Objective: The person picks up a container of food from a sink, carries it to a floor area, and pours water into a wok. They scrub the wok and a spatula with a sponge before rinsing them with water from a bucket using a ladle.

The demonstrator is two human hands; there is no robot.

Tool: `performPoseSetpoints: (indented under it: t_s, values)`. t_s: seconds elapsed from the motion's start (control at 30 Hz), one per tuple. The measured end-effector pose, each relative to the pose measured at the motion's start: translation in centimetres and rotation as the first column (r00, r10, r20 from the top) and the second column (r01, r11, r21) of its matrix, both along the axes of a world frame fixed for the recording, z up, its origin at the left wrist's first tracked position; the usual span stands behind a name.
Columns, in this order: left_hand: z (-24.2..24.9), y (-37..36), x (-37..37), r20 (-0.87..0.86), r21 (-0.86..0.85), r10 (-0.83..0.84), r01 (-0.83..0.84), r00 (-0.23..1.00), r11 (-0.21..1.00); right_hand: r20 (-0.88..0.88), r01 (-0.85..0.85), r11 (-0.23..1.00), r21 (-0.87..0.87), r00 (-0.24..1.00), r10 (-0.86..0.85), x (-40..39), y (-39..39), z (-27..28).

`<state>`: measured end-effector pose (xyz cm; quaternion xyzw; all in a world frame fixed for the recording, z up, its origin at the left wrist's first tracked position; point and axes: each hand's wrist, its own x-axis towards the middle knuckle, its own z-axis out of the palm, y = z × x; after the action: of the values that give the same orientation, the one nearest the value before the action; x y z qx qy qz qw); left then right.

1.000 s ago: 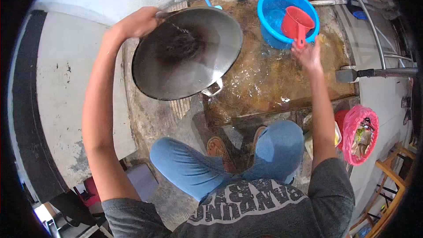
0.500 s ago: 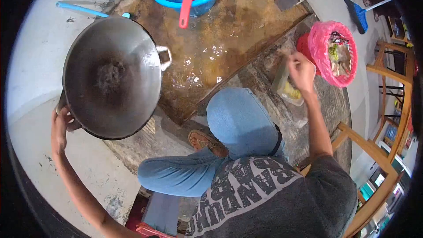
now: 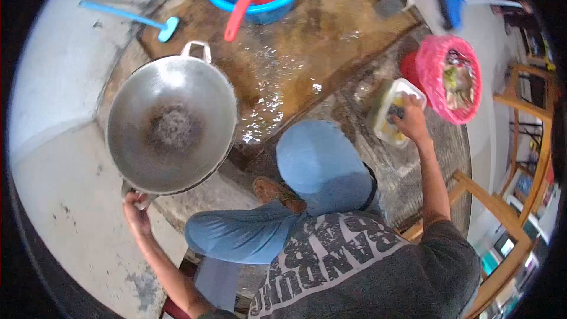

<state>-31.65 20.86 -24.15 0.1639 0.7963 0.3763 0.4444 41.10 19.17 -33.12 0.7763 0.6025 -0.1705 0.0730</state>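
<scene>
My left hand (image 3: 137,214) is closed round the near handle of a large metal wok (image 3: 195,94). The wok is tilted towards me, its inside showing a dark, scorched patch at the bottom. Its other handle (image 3: 196,49) points away, towards the wet floor. Over at the right, my right hand (image 3: 415,119) reaches into a white rectangular plastic tub (image 3: 384,133) with something yellowish in it. Between its fingers is a dark grey lump that looks like a scouring pad (image 3: 394,112); blur hides its details.
A blue basin (image 3: 273,13) holds a red dipper (image 3: 238,15) on the wet floor slab (image 3: 331,41). Beside the tub stands a pink-lined waste bin (image 3: 438,77). A light-blue-handled brush (image 3: 168,28) leans by the wall. Wooden chair legs (image 3: 493,201) are at right.
The wok has turned and shifted right and nearer, with my left hand still on its handle. My right hand has dropped into the tub, and a dark lump now shows in its fingers.
</scene>
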Motion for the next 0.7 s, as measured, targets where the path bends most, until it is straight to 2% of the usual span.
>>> performPoseSetpoints:
  t_s: [0.03,0.1,0.2,0.3,0.33,0.43,0.47,0.57,0.6,0.7]
  values:
    - [0.9,-0.2,3.8,-0.036,0.028,0.06,-0.059,0.998,0.998,0.038,0.021,1.0,-0.008,0.999,-0.02,-0.4,0.0,-0.6]
    - [0.8,-0.6,6.2,-0.127,0.028,0.231,-0.229,0.965,0.973,0.205,-0.038,0.999,0.011,0.978,0.035,-0.1,-0.5,-2.9]
    - [-3.0,-3.0,2.1,-0.003,0.058,0.276,-0.275,0.961,0.96,0.253,-0.028,0.999,-0.047,0.967,0.039,1.3,-0.8,-7.0]
    - [-5.5,-4.0,1.5,0.123,0.131,0.3,-0.315,0.946,0.94,0.259,-0.069,0.99,-0.124,0.961,0.099,-0.7,0.6,-3.7]
    - [-3.6,-3.1,5.4,0.054,0.121,0.309,-0.313,0.95,0.942,0.258,-0.08,0.987,-0.139,0.959,0.114,-0.2,0.9,-2.2]
    - [-5.5,-3.4,5.7,0.127,0.14,0.403,-0.418,0.906,0.897,0.172,-0.204,0.979,0.004,0.964,0.201,2.0,-0.3,-1.5]
    - [-6.0,-3.3,5.9,0.168,0.17,0.372,-0.399,0.913,0.901,0.039,-0.187,0.982,-0.028,0.981,0.188,3.3,-0.4,-1.6]
    - [-5.3,-2.4,7.3,0.139,0.142,0.425,-0.443,0.894,0.885,-0.142,-0.182,0.981,-0.068,0.975,0.171,7.6,-0.4,-2.9]
    - [-5.9,-2.8,6.6,0.113,0.148,0.431,-0.444,0.895,0.884,-0.094,-0.223,0.972,-0.077,0.972,0.216,8.1,-0.5,-3.3]
    - [-5.3,-1.8,7.3,-0.083,0.169,0.321,-0.305,0.943,0.937,-0.112,-0.144,0.95,-0.277,0.987,0.117,4.0,2.8,0.5]
